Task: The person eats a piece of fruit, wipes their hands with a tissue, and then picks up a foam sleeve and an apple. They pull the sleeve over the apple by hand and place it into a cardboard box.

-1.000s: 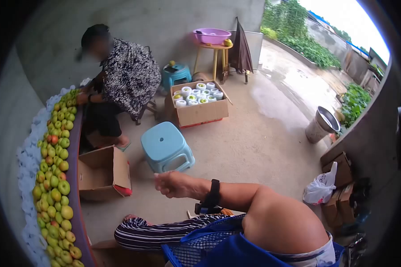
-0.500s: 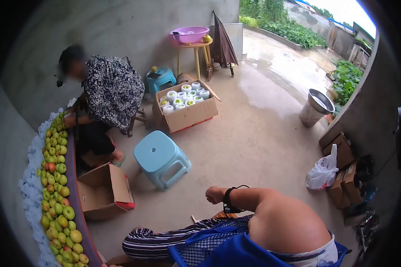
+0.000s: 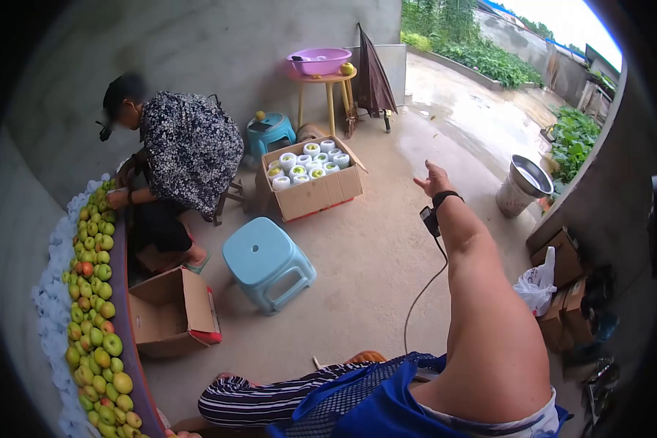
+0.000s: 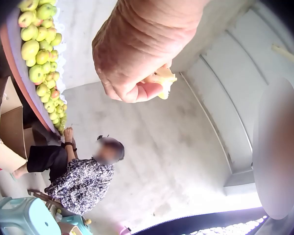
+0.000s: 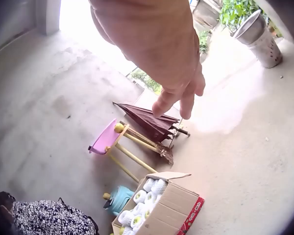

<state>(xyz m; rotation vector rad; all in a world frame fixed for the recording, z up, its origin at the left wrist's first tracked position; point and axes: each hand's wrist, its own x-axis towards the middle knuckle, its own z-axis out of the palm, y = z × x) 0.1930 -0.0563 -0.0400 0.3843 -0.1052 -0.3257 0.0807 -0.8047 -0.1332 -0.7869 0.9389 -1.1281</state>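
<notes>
my left hand grips a pale yellow bitten fruit piece, raised up high on the left. right hand is relaxed with nothing in it, stretched far right over the concrete floor. no readable writing anywhere.

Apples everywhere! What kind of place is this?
Probably a farmyard porch where fruit gets sorted and packed. A long pile of apples lies along the wall, a box holds fruit in white foam sleeves, and green plants grow beside the wet yard.
</notes>
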